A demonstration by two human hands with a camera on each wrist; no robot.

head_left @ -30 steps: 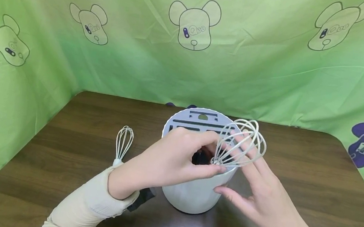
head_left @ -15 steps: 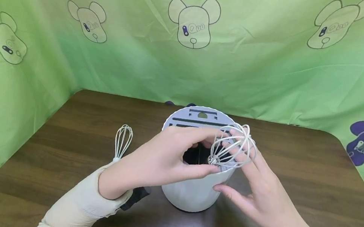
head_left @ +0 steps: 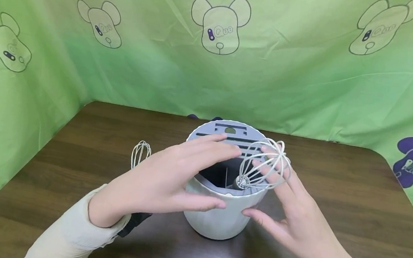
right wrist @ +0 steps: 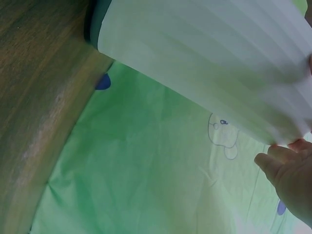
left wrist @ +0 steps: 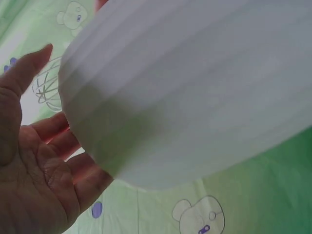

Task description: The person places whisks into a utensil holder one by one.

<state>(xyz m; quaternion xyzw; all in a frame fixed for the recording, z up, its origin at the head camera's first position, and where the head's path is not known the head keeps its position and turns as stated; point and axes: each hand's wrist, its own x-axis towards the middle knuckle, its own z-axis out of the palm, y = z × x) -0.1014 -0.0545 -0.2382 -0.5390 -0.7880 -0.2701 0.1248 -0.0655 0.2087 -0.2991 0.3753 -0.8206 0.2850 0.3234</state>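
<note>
A white, ribbed utensil holder point(head_left: 215, 216) with a grey slotted top stands mid-table. From its dark front opening rises a white wire whisk point(head_left: 241, 181), leaning right, its handle end down inside and mostly hidden. My left hand point(head_left: 165, 180) hovers at the holder's left side with fingers extended and thumb apart, holding nothing; in the left wrist view its fingers lie by the holder's rim. At the right side is my right hand point(head_left: 296, 217), its fingers spread behind the whisk's wires and its thumb near the holder's wall. In the right wrist view those fingertips are right at the rim.
A smaller white whisk point(head_left: 141, 152) lies on the brown wooden table point(head_left: 337, 196) to the left, its lower part hidden behind my left hand. Green printed cloth point(head_left: 151, 75) hangs behind and along both sides of the table.
My left hand has let go of the large whisk and drawn back left, its fingers straightening. The whisk now stands slightly farther left and lower in the holder. The right hand has barely moved.
</note>
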